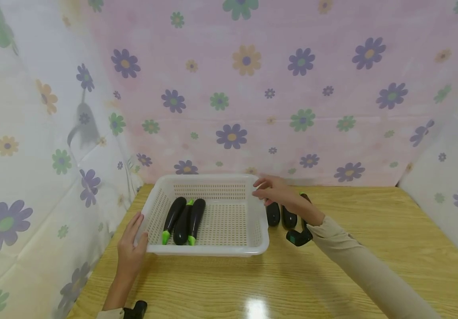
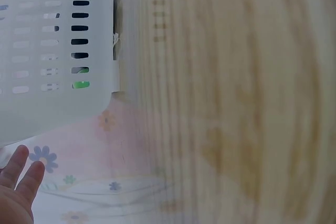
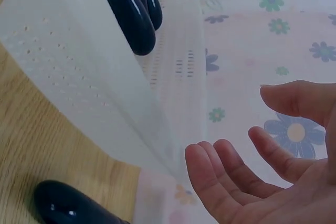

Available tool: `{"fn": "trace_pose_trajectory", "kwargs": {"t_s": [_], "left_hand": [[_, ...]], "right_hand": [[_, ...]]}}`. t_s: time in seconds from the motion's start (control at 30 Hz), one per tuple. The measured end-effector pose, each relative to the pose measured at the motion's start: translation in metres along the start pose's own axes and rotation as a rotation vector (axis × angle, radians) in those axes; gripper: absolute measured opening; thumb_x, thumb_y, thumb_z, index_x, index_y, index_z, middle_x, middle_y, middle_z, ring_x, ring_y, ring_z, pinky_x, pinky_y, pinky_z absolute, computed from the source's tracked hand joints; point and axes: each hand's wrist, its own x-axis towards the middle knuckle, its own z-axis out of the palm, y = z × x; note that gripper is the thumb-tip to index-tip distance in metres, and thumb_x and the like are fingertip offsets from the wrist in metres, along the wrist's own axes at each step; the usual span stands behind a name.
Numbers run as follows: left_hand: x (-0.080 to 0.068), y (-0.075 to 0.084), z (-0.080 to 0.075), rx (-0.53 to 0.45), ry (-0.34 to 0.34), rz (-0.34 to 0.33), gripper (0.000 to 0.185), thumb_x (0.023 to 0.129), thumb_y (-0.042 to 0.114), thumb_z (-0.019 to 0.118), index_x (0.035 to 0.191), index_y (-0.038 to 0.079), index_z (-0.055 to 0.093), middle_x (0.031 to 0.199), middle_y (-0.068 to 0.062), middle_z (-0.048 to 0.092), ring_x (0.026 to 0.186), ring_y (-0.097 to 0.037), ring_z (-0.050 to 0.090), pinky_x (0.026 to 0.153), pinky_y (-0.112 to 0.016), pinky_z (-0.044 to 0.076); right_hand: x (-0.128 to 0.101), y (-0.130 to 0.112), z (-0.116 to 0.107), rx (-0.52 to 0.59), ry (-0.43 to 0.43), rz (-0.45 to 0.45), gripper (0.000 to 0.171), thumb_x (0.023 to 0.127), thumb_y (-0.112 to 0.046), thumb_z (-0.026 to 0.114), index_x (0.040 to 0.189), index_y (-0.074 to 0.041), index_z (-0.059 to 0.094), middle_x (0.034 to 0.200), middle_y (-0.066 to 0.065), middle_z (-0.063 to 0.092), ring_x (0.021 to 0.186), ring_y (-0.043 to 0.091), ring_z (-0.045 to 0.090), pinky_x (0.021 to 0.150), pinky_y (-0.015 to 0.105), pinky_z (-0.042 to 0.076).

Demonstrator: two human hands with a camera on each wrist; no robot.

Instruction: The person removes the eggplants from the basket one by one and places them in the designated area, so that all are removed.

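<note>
A white perforated basket [image 1: 209, 251] stands on a wooden table [image 1: 352, 266] with three dark eggplants [image 1: 182, 218] lying side by side in its left half. My left hand [image 1: 133, 239] rests with straight fingers against the basket's near left corner; in the left wrist view the hand [image 2: 18, 187] lies below the basket wall [image 2: 52, 108]. My right hand [image 1: 269, 189] hovers at the far right corner of the rim, fingers relaxed. The right wrist view shows that hand [image 3: 252, 171] palm up and empty beside the basket wall [image 3: 79, 77], with eggplants [image 3: 128, 9] inside.
Two more eggplants [image 1: 281, 215] lie on the table just right of the basket, under my right wrist; one eggplant [image 3: 68, 205] shows in the right wrist view. Flowered cloth [image 1: 233, 88] hangs behind and at both sides. Bare wood lies in front and to the right.
</note>
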Motion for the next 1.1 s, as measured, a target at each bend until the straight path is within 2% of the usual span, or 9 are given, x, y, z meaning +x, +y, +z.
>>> {"fn": "trace_pose_trajectory", "kwargs": {"t_s": [0.1,0.23,0.33,0.43,0.57,0.77,1.1], "left_hand": [[0.000,-0.001,0.000,-0.002,0.000,0.000,0.050,0.086,-0.005,0.057,0.135,-0.002,0.050,0.139,-0.018,0.046,0.128,-0.037,0.040,0.098,-0.008,0.024],[-0.001,-0.001,0.000,-0.014,-0.003,-0.008,0.050,0.087,-0.004,0.057,0.136,-0.001,0.049,0.141,-0.016,0.045,0.128,-0.037,0.039,0.098,-0.008,0.024],[-0.001,0.000,0.000,-0.015,-0.005,-0.008,0.050,0.087,-0.004,0.056,0.136,-0.001,0.049,0.141,-0.016,0.045,0.129,-0.038,0.039,0.098,-0.008,0.024],[-0.001,0.000,0.000,-0.014,0.000,-0.006,0.050,0.086,-0.005,0.057,0.136,-0.002,0.049,0.141,-0.017,0.045,0.129,-0.038,0.039,0.099,-0.008,0.023],[0.000,0.002,-0.001,-0.016,0.003,-0.002,0.050,0.086,-0.005,0.056,0.135,-0.002,0.049,0.141,-0.015,0.045,0.129,-0.037,0.039,0.100,-0.009,0.023],[0.002,0.003,0.000,-0.021,-0.001,0.013,0.049,0.087,-0.004,0.056,0.135,-0.004,0.049,0.140,-0.019,0.046,0.128,-0.039,0.039,0.100,-0.009,0.023],[-0.001,0.004,0.000,-0.016,0.005,-0.008,0.049,0.086,-0.005,0.055,0.135,-0.003,0.050,0.141,-0.015,0.046,0.129,-0.038,0.039,0.099,-0.009,0.024]], "right_hand": [[0.005,-0.001,0.005,0.019,-0.020,-0.005,0.039,0.093,-0.023,0.060,0.124,-0.002,0.050,0.118,0.019,0.056,0.097,0.037,0.058,0.077,0.046,0.051],[0.013,-0.005,0.014,0.020,-0.034,-0.003,0.037,0.093,-0.021,0.060,0.123,0.000,0.050,0.113,0.018,0.058,0.092,0.030,0.060,0.073,0.042,0.052],[0.018,-0.008,0.021,0.025,-0.042,0.000,0.037,0.093,-0.019,0.060,0.122,0.002,0.050,0.110,0.017,0.059,0.088,0.026,0.061,0.074,0.044,0.052],[0.022,-0.013,0.028,0.040,-0.059,0.011,0.036,0.092,-0.018,0.060,0.121,0.002,0.051,0.109,0.016,0.060,0.088,0.028,0.061,0.076,0.046,0.052],[0.027,-0.019,0.037,0.062,-0.086,0.029,0.036,0.092,-0.019,0.061,0.121,0.000,0.051,0.109,0.015,0.060,0.089,0.029,0.060,0.076,0.044,0.052],[0.040,-0.018,0.051,0.069,-0.100,0.039,0.033,0.091,-0.017,0.063,0.117,0.000,0.053,0.104,0.013,0.061,0.081,0.025,0.061,0.072,0.043,0.053],[0.060,-0.014,0.076,0.078,-0.144,0.095,0.043,0.089,-0.019,0.064,0.122,0.005,0.050,0.107,0.013,0.059,0.094,0.041,0.059,0.076,0.047,0.052]]}}
